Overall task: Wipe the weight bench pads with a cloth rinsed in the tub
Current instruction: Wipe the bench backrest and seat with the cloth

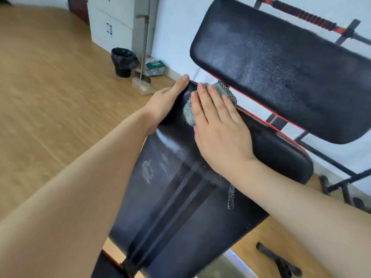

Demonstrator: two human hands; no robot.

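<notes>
The black seat pad (pixel 172 197) of the weight bench runs from the bottom centre up to the middle, with a worn patch on its left side. My right hand (pixel 218 127) lies flat on a grey cloth (pixel 189 114), pressing it onto the pad's far end; a checkered edge of the cloth (pixel 226 91) sticks out past my fingers. My left hand (pixel 168 99) grips the pad's far left edge, thumb on top. The black back pad (pixel 281 63) rises tilted behind. No tub can be made out for certain.
Wooden floor (pixel 50 87) lies to the left. By the white wall stand a black bin (pixel 122 62), a broom with dustpan (pixel 143 77), a green-and-white bag (pixel 154 67) and a white cabinet (pixel 110 21). The bench frame (pixel 331 163) and a barbell (pixel 291 15) are at right.
</notes>
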